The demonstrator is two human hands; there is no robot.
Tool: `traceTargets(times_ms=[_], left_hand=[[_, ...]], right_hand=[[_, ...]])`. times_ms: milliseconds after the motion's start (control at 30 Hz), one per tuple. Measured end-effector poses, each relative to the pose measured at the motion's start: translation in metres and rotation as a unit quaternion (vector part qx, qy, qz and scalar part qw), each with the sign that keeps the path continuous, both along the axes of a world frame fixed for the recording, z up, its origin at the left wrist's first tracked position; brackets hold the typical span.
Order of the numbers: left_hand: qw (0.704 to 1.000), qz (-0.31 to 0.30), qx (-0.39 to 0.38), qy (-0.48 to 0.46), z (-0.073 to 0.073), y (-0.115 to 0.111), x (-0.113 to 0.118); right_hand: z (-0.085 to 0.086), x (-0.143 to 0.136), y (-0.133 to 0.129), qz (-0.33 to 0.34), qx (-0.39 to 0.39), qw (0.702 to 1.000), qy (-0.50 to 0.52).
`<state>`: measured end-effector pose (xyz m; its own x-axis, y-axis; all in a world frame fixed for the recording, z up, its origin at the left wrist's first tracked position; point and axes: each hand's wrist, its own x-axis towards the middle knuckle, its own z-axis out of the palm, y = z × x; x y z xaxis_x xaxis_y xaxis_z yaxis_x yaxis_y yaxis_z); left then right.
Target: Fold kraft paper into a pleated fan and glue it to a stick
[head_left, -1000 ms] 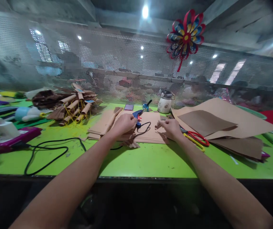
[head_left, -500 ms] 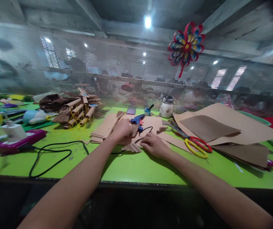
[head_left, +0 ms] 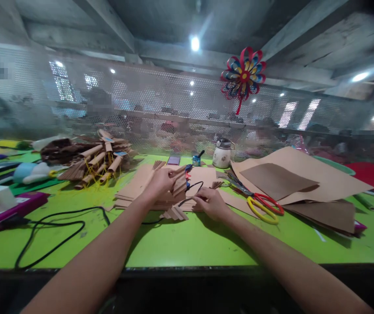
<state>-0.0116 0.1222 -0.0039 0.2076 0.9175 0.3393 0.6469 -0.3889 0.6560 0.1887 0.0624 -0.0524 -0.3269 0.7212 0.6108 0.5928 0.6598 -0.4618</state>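
My left hand (head_left: 159, 183) is closed on a pleated piece of brown paper (head_left: 179, 181), held up over a stack of brown sheets (head_left: 137, 185). Behind that piece, a blue glue gun (head_left: 188, 168) is mostly hidden. To the right, my right hand (head_left: 211, 203) is low over the stack's front edge, its fingertips pressed together near the black cord (head_left: 187, 201); whether they pinch anything is too small to tell. Another folded brown strip (head_left: 175, 213) lies at the stack's front edge between the hands.
Red and yellow-handled scissors (head_left: 265, 204) and large brown sheets (head_left: 281, 174) lie right. A white jar (head_left: 222, 153) and small blue pot (head_left: 196, 160) stand behind. Rolled paper pieces (head_left: 101, 161), a looping cable (head_left: 82, 222) and a purple power strip (head_left: 32, 203) are left.
My left hand has lifted, and the pleated paper now shows upright in it, covering much of the glue gun. My right hand stays near the cord. The camera view has shifted.
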Motion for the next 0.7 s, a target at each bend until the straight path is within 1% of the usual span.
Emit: traceTargets(times_ms=[67,100,133,200,233,267,300,333,367,400,433,500,533,600,700], left_hand=[[0.998,-0.018,0.034,-0.041,0.011,-0.005,0.005],[0.996,-0.038,0.044,-0.071,0.015,-0.009,0.008],[0.992,-0.071,0.037,-0.097,0.017,-0.014,0.012],[0.979,-0.156,-0.008,-0.127,0.018,-0.024,0.02],[0.972,-0.192,-0.04,-0.127,0.017,-0.029,0.024],[0.966,-0.215,-0.065,-0.125,0.015,-0.033,0.028],[0.962,-0.229,-0.082,-0.123,0.013,-0.036,0.031],[0.959,-0.237,-0.093,-0.121,0.01,-0.039,0.033],[0.958,-0.242,-0.096,-0.124,0.008,-0.04,0.035],[0.956,-0.244,-0.095,-0.131,0.005,-0.04,0.036],[0.955,-0.244,-0.096,-0.141,0.002,-0.039,0.037],[0.951,-0.239,-0.102,-0.165,-0.003,-0.036,0.039],[0.95,-0.234,-0.105,-0.179,-0.005,-0.035,0.039],[0.946,-0.221,-0.108,-0.209,-0.008,-0.033,0.041],[0.939,-0.194,-0.104,-0.264,-0.01,-0.032,0.043]], right_hand=[[0.007,0.004,0.001,-0.02,0.032,0.998,0.052],[0.013,0.007,0.0,-0.035,0.053,0.995,0.077],[0.019,0.011,-0.001,-0.055,0.076,0.99,0.104],[0.033,0.019,-0.004,-0.097,0.123,0.975,0.154],[0.04,0.023,-0.006,-0.113,0.14,0.969,0.172],[0.045,0.027,-0.008,-0.119,0.148,0.965,0.181],[0.05,0.031,-0.009,-0.111,0.141,0.968,0.176],[0.052,0.034,-0.009,-0.089,0.116,0.976,0.162],[0.053,0.036,-0.008,-0.053,0.074,0.985,0.147],[0.051,0.037,-0.006,-0.007,0.016,0.99,0.139],[0.049,0.037,-0.003,0.041,-0.048,0.988,0.143],[0.041,0.038,0.004,0.118,-0.156,0.962,0.189],[0.037,0.038,0.007,0.138,-0.188,0.947,0.222],[0.031,0.039,0.013,0.153,-0.217,0.925,0.272],[0.03,0.041,0.015,0.149,-0.217,0.917,0.301]])
